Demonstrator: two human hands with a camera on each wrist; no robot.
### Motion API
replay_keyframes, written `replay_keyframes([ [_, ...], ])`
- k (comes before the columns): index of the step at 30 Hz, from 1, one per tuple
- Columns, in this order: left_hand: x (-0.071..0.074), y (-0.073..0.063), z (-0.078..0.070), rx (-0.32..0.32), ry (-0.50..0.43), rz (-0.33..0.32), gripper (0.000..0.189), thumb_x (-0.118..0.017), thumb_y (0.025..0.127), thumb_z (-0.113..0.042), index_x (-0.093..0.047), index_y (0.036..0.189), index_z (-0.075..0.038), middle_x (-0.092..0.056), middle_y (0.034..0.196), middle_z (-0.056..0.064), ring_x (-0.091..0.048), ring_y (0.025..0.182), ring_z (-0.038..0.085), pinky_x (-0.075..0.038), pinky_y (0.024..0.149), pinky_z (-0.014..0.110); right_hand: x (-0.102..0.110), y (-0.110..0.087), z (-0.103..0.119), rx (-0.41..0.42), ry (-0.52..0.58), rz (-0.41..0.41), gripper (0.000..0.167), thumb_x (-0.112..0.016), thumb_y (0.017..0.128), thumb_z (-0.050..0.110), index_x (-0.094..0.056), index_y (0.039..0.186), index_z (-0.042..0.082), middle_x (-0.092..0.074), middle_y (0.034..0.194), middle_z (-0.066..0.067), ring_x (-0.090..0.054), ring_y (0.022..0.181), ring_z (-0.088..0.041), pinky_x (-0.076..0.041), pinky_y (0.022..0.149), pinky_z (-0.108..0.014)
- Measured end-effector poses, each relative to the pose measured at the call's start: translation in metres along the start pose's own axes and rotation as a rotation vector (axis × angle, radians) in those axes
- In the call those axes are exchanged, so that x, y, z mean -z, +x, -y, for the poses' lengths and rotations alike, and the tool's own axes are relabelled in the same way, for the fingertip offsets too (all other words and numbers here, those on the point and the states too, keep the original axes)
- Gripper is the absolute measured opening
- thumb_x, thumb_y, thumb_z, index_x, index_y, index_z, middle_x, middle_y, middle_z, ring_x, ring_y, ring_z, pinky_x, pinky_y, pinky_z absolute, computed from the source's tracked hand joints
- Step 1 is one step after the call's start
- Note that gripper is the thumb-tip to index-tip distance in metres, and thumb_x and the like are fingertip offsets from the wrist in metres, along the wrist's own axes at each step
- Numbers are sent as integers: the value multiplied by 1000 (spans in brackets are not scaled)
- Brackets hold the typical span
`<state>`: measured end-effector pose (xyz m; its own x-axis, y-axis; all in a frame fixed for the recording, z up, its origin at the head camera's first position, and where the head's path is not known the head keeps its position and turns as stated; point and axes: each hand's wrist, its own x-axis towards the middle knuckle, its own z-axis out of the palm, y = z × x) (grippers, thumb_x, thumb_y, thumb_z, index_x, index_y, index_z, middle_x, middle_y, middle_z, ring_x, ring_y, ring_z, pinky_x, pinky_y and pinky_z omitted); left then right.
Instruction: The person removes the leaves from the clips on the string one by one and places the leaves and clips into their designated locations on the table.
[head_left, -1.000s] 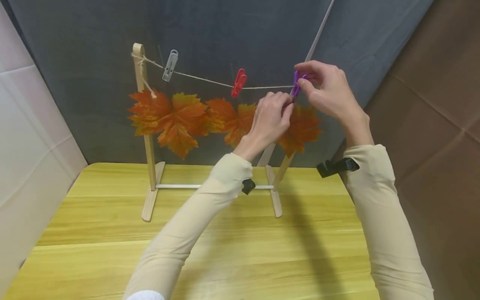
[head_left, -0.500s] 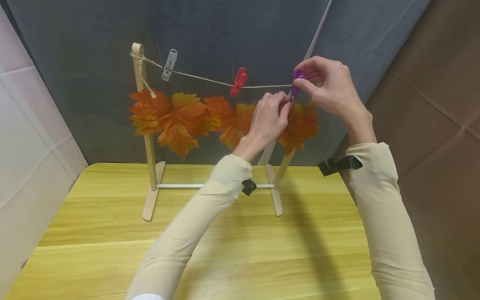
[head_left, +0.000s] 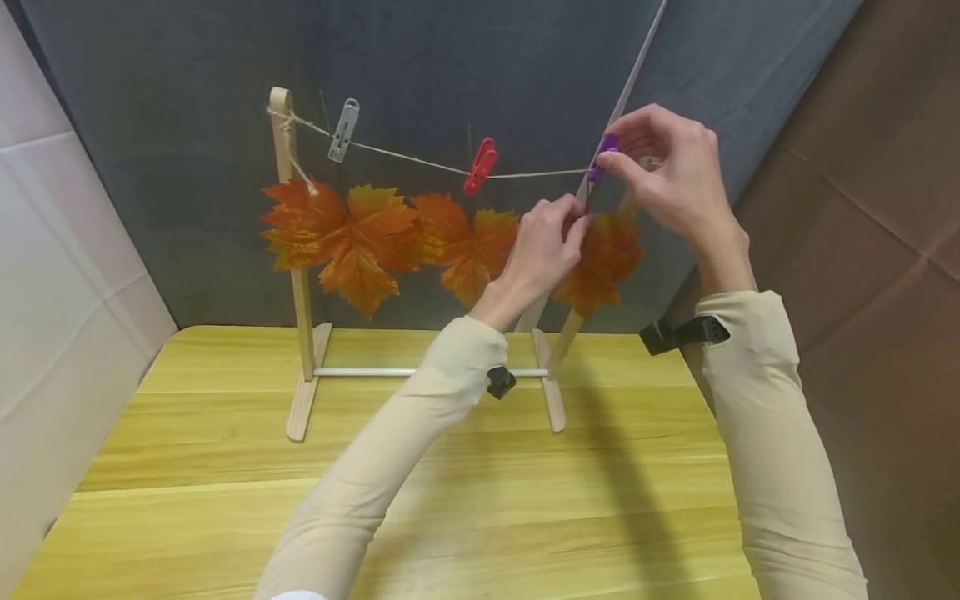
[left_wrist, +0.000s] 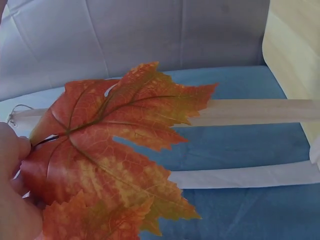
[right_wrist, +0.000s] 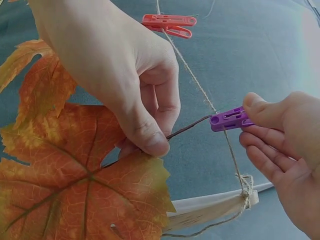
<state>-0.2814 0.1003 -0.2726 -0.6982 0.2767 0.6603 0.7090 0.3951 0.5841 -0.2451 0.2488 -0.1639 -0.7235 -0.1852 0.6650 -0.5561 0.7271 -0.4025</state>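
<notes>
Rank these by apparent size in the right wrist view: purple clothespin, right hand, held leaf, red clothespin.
1. Held leaf
2. Right hand
3. Red clothespin, purple clothespin: similar, purple partly covered, so unranked

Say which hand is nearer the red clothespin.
Left. The left hand is below and right of the red clothespin; the right hand is farther right, pinching the purple clothespin.

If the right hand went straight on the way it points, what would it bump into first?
The right hand already pinches the purple clip; beyond that, probably the string, though depth is unclear.
</notes>
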Motion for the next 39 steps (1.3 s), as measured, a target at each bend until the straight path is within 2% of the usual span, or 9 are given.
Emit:
replay_keyframes([
  [5,-2,-3,-1,-30,7,22,16,-63,101,-17,-70,99,-3,-71,87,8,-57,84,23,-46,76,30,-1,-1,-3,23,49,-68,25,-80,88,13,-71,107,-1,-78,99,-7,-65,81,10,-51,79,-12],
  [9,-3,-8,-3,-49,17,63,16,-63,101,-18,-71,102,-4,-71,88,7,-55,84,21,-46,75,28,-3,-4,-5,53,74,-117,25,-81,87,11,-71,105,-3,-78,100,-9,-66,82,10,-53,83,-16],
  [12,-4,-14,-7,-129,26,71,15,-64,100,-18,-71,101,-4,-71,89,7,-56,85,21,-47,75,26,-3,-7,-5,71,101,-159,24,-81,86,9,-72,103,-5,-78,98,-6,-68,83,8,-54,88,-19],
  [16,-6,-23,-12,-263,18,50,13,-67,99,-16,-73,97,-5,-73,89,6,-57,84,19,-47,75,24,-2,-10,-7,58,157,-201,24,-80,86,6,-71,104,-6,-75,92,6,-69,82,2,-54,89,-18],
  [20,-7,-35,-12,-343,-23,21,11,-69,97,-13,-74,96,-4,-74,89,5,-59,81,18,-47,73,21,-1,-16,-7,52,191,-214,25,-78,86,3,-70,108,-6,-70,92,15,-68,83,-2,-54,88,-18],
  [24,-9,-49,-10,-409,-42,-17,10,-71,95,-11,-75,96,-2,-76,91,6,-63,81,18,-50,75,20,0,-24,-5,52,215,-223,27,-77,86,0,-69,111,-6,-69,93,13,-67,84,-4,-54,89,-18],
  [27,-11,-58,-7,-417,-45,-40,10,-72,94,-11,-75,97,-2,-76,92,6,-66,83,17,-52,78,19,0,-30,-3,48,239,-224,29,-76,86,-2,-69,115,-5,-70,96,9,-67,86,-6,-54,90,-19],
  [33,-14,-74,-1,-392,-86,-46,10,-74,93,-12,-77,97,-3,-77,93,5,-68,85,16,-53,81,18,-3,-44,-3,65,220,-200,33,-73,88,-4,-69,121,-4,-73,107,-5,-68,93,-3,-53,97,-22],
  [39,-12,-88,3,-381,-128,-57,10,-77,90,-11,-78,96,-3,-78,92,5,-70,85,16,-53,81,17,-4,-58,-6,70,214,-174,32,-76,85,-5,-70,117,-5,-74,107,-7,-68,93,-4,-54,95,-20],
])
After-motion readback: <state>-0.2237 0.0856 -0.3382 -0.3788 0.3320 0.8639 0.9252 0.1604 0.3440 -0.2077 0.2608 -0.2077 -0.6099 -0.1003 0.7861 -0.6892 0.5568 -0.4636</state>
